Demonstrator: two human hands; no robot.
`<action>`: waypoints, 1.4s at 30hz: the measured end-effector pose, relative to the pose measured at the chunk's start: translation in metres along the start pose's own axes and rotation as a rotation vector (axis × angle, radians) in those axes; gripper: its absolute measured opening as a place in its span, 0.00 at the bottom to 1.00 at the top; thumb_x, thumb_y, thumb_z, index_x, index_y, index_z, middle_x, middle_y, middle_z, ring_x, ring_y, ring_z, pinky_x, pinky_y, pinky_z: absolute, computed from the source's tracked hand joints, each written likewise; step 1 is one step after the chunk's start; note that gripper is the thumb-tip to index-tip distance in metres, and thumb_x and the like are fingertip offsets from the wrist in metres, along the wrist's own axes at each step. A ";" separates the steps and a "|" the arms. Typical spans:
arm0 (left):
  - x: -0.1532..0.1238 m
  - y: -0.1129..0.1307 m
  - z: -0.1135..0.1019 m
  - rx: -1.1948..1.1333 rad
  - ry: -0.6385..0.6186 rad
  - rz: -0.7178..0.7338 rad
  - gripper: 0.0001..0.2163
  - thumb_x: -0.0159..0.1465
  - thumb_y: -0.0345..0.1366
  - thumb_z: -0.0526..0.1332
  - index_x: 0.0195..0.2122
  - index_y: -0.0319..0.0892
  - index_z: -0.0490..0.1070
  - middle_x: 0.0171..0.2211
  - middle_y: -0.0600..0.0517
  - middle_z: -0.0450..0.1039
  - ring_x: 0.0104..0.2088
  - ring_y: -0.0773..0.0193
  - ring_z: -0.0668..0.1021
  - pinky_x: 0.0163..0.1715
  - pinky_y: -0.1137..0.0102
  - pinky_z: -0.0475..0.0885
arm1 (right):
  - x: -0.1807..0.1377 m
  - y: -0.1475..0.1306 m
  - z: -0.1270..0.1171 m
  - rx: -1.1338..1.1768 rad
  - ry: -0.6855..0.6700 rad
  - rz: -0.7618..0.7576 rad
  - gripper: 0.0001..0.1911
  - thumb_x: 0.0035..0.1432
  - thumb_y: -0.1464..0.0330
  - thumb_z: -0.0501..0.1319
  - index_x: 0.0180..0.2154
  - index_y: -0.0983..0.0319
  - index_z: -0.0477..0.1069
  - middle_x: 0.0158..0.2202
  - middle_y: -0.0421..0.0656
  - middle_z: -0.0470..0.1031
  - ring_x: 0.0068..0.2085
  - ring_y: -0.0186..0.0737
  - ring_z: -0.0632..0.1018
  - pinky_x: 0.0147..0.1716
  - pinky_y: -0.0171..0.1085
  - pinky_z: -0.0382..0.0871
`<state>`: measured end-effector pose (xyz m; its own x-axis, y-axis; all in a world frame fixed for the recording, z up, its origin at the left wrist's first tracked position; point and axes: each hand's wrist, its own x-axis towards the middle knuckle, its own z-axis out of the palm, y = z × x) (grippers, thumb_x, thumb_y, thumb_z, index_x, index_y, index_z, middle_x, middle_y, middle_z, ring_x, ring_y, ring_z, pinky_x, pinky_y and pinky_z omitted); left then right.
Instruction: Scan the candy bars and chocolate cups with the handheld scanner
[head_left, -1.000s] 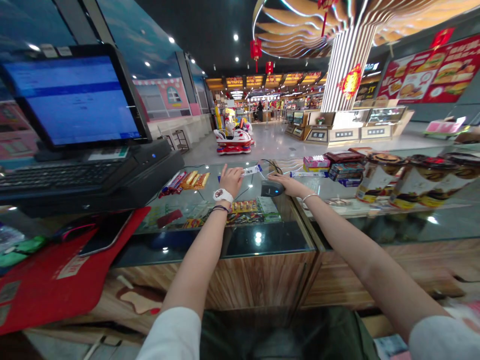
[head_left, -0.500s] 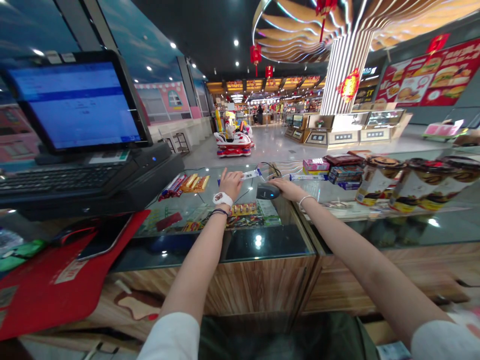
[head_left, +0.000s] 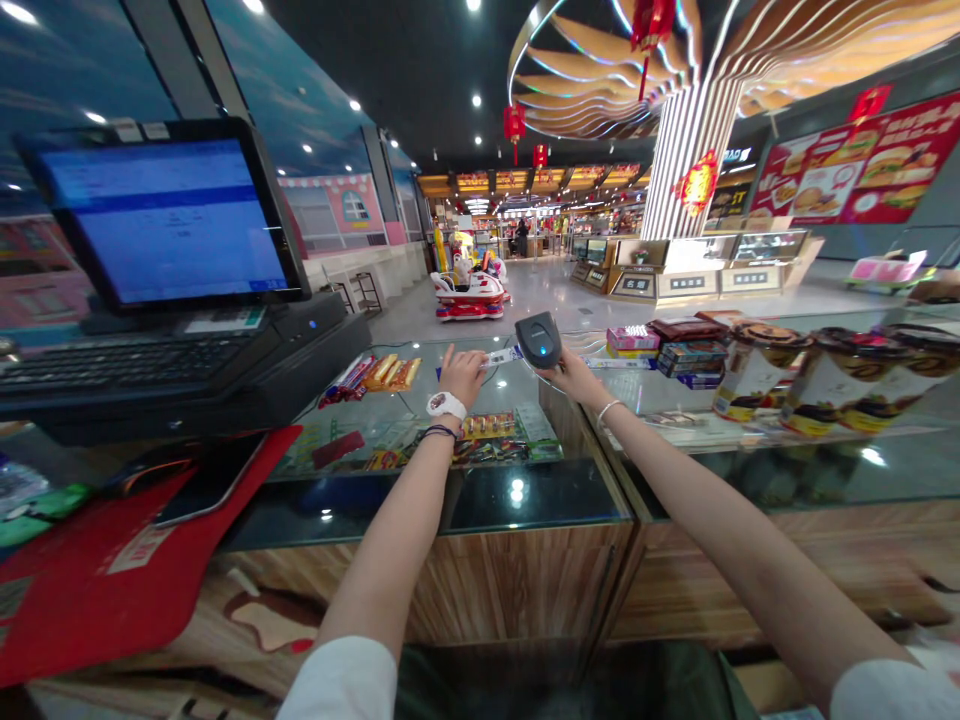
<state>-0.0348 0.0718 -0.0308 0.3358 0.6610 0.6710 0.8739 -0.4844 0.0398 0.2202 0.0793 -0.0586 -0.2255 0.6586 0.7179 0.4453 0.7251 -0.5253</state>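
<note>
Right grip | clamped on scanner (blue light lit) | scanner's head just up-left

Glass tabletop stretched out in front of me

On my left it bears a black computer unit and wrapped snack bars; a white-and-blue strip lies at my left fingers; to my right sit small stacked boxes and a row of lidded cups.
</note>
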 end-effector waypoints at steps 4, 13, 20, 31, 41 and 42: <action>0.000 -0.002 0.001 0.008 0.006 0.006 0.10 0.65 0.30 0.55 0.45 0.46 0.73 0.50 0.50 0.78 0.52 0.56 0.77 0.68 0.49 0.53 | 0.001 -0.013 -0.003 0.081 0.033 0.069 0.25 0.57 0.53 0.61 0.51 0.62 0.66 0.50 0.51 0.73 0.49 0.47 0.75 0.49 0.45 0.71; -0.001 -0.003 0.002 0.005 0.018 0.002 0.12 0.64 0.30 0.55 0.45 0.47 0.73 0.50 0.50 0.78 0.52 0.56 0.77 0.68 0.49 0.54 | 0.000 -0.050 -0.023 0.141 -0.036 0.294 0.20 0.62 0.47 0.53 0.41 0.57 0.65 0.17 0.33 0.65 0.18 0.36 0.69 0.22 0.36 0.68; -0.002 -0.008 0.001 0.020 0.051 -0.037 0.11 0.63 0.29 0.56 0.44 0.47 0.73 0.49 0.50 0.78 0.50 0.55 0.77 0.67 0.48 0.55 | -0.001 -0.067 -0.009 0.170 -0.244 0.348 0.25 0.57 0.43 0.58 0.28 0.57 0.60 0.15 0.33 0.64 0.15 0.34 0.69 0.13 0.33 0.62; -0.005 -0.012 -0.003 0.031 0.045 -0.086 0.11 0.63 0.28 0.57 0.44 0.46 0.73 0.48 0.49 0.78 0.50 0.55 0.77 0.66 0.49 0.56 | -0.004 -0.075 -0.003 0.068 -0.241 0.400 0.25 0.58 0.44 0.58 0.26 0.57 0.58 0.14 0.32 0.63 0.13 0.34 0.68 0.14 0.34 0.63; -0.005 -0.014 -0.002 0.023 0.056 -0.089 0.11 0.63 0.28 0.56 0.44 0.47 0.72 0.48 0.49 0.78 0.49 0.54 0.77 0.66 0.49 0.56 | -0.004 -0.074 -0.005 0.110 -0.240 0.410 0.25 0.57 0.43 0.58 0.28 0.57 0.59 0.15 0.32 0.64 0.13 0.33 0.67 0.12 0.33 0.60; -0.005 -0.014 -0.002 0.024 0.055 -0.090 0.11 0.62 0.28 0.56 0.43 0.47 0.72 0.48 0.49 0.78 0.49 0.54 0.77 0.66 0.49 0.56 | -0.003 -0.074 -0.005 0.108 -0.240 0.410 0.25 0.57 0.43 0.58 0.28 0.57 0.59 0.15 0.32 0.64 0.13 0.33 0.67 0.12 0.33 0.60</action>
<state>-0.0492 0.0746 -0.0333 0.2363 0.6685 0.7052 0.9082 -0.4100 0.0844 0.1922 0.0225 -0.0202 -0.2498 0.9129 0.3229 0.4496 0.4047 -0.7963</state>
